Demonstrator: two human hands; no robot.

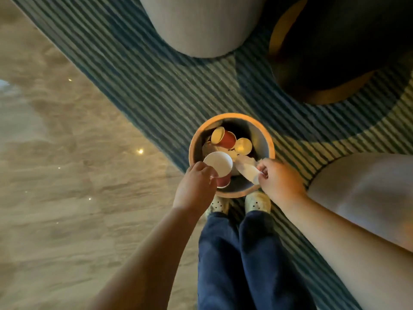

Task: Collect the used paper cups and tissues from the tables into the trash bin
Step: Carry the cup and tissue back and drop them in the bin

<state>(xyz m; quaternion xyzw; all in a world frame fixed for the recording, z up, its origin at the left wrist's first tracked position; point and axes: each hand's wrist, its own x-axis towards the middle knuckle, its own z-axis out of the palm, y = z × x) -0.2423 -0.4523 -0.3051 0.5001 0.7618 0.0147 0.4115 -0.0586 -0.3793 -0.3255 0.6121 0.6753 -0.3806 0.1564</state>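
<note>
A round trash bin point(269, 142) with an orange rim stands on the striped rug just in front of my feet. Inside it lie two red paper cups point(224, 137) on their sides and some crumpled tissue. My left hand point(196, 184) holds a red paper cup point(218, 167) by its rim over the near left part of the bin, white inside facing up. My right hand point(277, 180) pinches a white tissue point(247, 170) that hangs over the bin's near right edge.
A pale round seat point(201, 25) stands beyond the bin, a dark round table base point(335, 52) at the upper right, another pale seat point(366, 193) close on my right. Polished stone floor point(67, 175) fills the left side.
</note>
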